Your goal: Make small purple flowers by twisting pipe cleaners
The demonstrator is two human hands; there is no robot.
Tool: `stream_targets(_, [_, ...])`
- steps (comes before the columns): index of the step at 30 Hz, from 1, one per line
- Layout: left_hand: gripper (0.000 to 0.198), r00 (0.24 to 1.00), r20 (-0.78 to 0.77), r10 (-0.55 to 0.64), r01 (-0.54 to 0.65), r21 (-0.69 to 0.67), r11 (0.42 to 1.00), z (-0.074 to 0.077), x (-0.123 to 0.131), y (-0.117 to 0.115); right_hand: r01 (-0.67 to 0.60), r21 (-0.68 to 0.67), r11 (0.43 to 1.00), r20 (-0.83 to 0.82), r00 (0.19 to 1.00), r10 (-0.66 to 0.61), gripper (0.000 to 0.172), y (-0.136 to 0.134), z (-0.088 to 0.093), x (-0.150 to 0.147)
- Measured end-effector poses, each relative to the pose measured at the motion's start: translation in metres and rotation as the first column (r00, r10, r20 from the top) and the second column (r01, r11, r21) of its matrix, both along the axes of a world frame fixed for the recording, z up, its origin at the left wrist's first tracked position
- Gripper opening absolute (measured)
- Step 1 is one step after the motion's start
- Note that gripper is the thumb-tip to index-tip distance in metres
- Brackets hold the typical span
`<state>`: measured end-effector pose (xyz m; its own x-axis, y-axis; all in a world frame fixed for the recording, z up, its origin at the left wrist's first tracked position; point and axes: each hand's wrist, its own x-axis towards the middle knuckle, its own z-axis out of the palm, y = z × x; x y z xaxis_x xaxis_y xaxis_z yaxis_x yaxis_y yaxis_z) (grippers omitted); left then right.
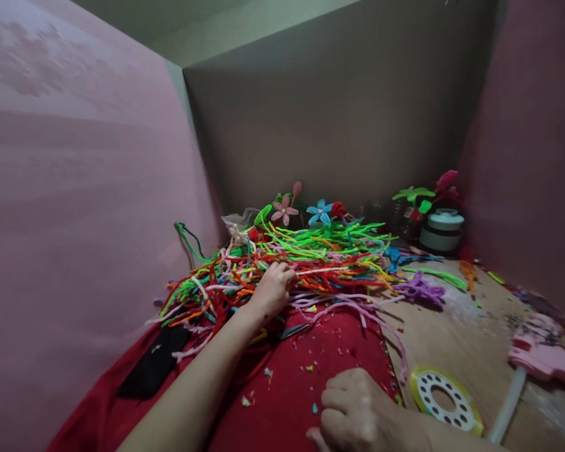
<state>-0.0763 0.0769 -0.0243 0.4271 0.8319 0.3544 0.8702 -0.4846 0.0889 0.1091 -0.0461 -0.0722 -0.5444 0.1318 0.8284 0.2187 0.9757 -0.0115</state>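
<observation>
A large heap of fuzzy pipe cleaners [329, 251] in green, red, orange, white and purple lies ahead of me. My left hand [275, 289] reaches into its near edge, fingers bent down and closed at a pale pipe cleaner [322, 272]; the fingertips are partly hidden. Just below that wrist, a dark-bladed tool, perhaps scissors [292, 331], rests on the red cloth [282, 402]. Closer to me, my right hand [355, 408] is curled into a loose fist above the cloth, with nothing visible in it; its palm is out of sight.
Pipe-cleaner flowers [285, 210] stand behind the heap. A black phone-like slab [155, 364] lies at left. On the right are a tape roll [445, 402], a pink glue gun [541, 358] with a glue stick, and a lidded pot [441, 230]. Pink walls [75, 220] close both sides.
</observation>
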Motion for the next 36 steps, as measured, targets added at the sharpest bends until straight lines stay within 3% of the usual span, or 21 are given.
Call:
stream_targets(11, [0.021, 1.000, 0.007, -0.003, 0.003, -0.026, 1.000, -0.009, -0.002, -0.004, 0.071, -0.175, 0.982, 0.170, 0.985, -0.041, 0.028, -0.007, 0.009, 0.009])
stream_targets(18, [0.023, 0.997, -0.078, 0.022, -0.021, 0.010, 1.000, -0.012, 0.002, -0.010, 0.067, -0.137, 0.988, 0.183, 0.982, -0.041, 0.036, -0.007, 0.014, 0.009])
stream_targets(22, [0.024, 0.990, -0.132, 0.044, -0.042, 0.016, 0.999, -0.009, 0.005, -0.015, 0.034, -0.212, 0.977, 0.195, 0.981, 0.008, 0.044, -0.015, 0.035, 0.014])
stream_targets(25, [0.025, 0.981, -0.186, 0.060, -0.054, 0.036, 0.998, -0.007, 0.008, -0.019, 0.142, -0.367, 0.919, 0.290, 0.957, -0.032, 0.031, -0.017, 0.061, 0.017])
stream_targets(29, [0.027, 0.976, -0.206, 0.074, -0.057, 0.089, 0.994, -0.009, 0.010, -0.021, 0.302, -0.495, 0.815, 0.312, 0.937, -0.158, 0.018, 0.018, 0.088, 0.008])
stream_targets(32, [0.027, 0.975, -0.208, 0.082, -0.060, 0.112, 0.992, -0.011, 0.011, -0.021, 0.347, -0.487, 0.801, 0.247, 0.935, -0.255, 0.016, 0.069, 0.094, -0.009])
stream_targets(34, [0.028, 0.973, -0.217, 0.083, -0.058, 0.120, 0.991, -0.012, 0.010, -0.020, 0.472, -0.442, 0.762, 0.252, 0.881, -0.400, 0.018, 0.102, 0.092, -0.022])
stream_targets(36, [0.028, 0.971, -0.227, 0.079, -0.053, 0.121, 0.991, -0.012, 0.009, -0.020, 0.657, -0.338, 0.674, 0.329, 0.753, -0.569, 0.024, 0.127, 0.089, -0.034])
